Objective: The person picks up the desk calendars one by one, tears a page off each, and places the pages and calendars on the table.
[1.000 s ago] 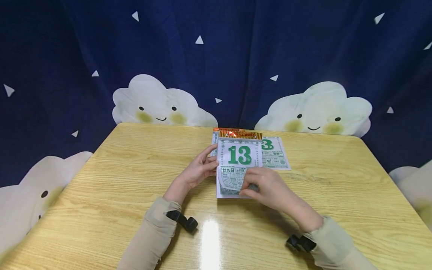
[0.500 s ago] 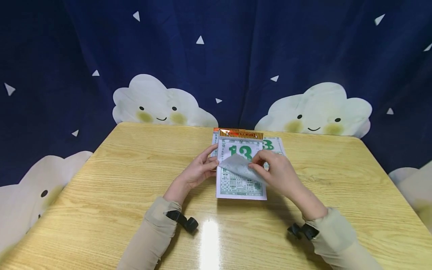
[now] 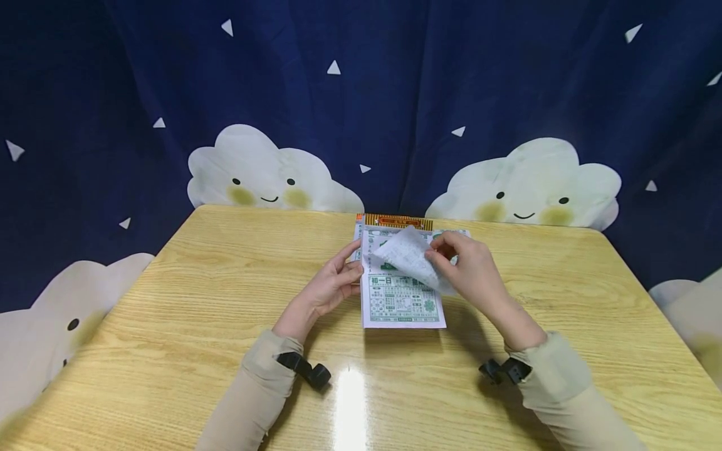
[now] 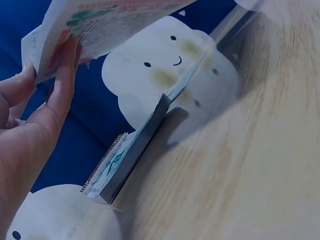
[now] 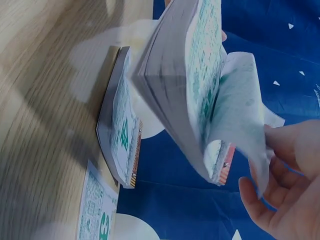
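Item: thick white tear-off calendar pad with green print and a red-gold top binding (image 3: 402, 294), one in hand, tipped up off the pale wooden table (image 3: 197, 300).
Left hand (image 3: 333, 285): fingers curled against the pad's left edge, bracing it so that the sheets can be turned.
Right hand (image 3: 470, 266): pinches one thin top sheet (image 3: 408, 257), peeled up and curling toward the binding, just left of its fingertips.
Second similar calendar pad (image 5: 120, 125): one, flat beyond the hands.
Loose torn calendar sheet (image 5: 97, 212): one, beside it.
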Available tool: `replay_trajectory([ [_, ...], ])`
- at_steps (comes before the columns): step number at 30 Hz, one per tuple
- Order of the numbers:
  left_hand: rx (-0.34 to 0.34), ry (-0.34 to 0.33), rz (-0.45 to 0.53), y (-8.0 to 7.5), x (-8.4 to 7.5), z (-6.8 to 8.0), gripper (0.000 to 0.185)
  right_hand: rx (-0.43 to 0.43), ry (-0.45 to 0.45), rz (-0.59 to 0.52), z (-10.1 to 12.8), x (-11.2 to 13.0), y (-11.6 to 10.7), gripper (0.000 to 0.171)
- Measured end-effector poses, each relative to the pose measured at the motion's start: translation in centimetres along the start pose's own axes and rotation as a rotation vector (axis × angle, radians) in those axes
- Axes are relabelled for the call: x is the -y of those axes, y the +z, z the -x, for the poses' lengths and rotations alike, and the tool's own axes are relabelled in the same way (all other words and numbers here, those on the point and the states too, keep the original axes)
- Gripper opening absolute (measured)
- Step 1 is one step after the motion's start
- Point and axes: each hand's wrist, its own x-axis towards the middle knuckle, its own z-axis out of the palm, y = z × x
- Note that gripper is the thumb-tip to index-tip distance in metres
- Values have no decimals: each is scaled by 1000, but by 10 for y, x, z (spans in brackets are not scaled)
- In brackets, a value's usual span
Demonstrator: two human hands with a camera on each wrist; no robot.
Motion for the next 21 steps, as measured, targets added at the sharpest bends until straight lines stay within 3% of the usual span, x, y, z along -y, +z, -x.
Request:
replay_trajectory([
  [5,-6,3,-13,0,0,0,59,-17,20,-27,-1,-2,-2,11],
  [21,-119,-6,-96,1,-2,-2,58,-101,254,-140,-13,-18,-17,15],
])
